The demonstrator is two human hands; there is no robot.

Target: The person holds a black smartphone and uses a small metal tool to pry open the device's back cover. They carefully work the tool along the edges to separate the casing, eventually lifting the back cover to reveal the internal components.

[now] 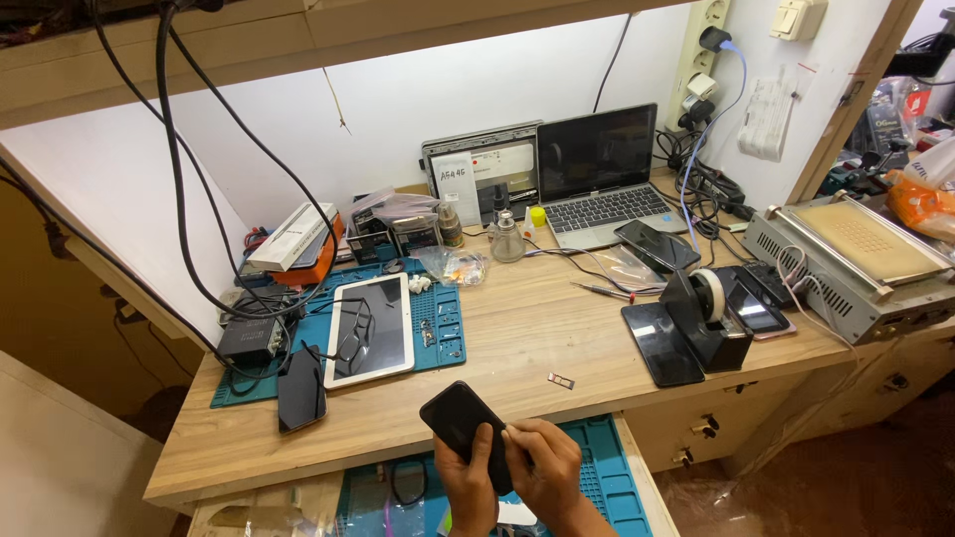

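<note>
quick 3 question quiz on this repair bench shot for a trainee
1. True or false: both hands grip the black phone at the near edge of the wooden bench.
2. What does the white-framed tablet lie on? A) a blue mat B) the laptop C) the bare floor
3. Fill in: the tape dispenser stands to the ____ of the tablet in the head view.

Key
1. True: the left hand and right hand both hold it.
2. A, the blue mat.
3. right
</note>
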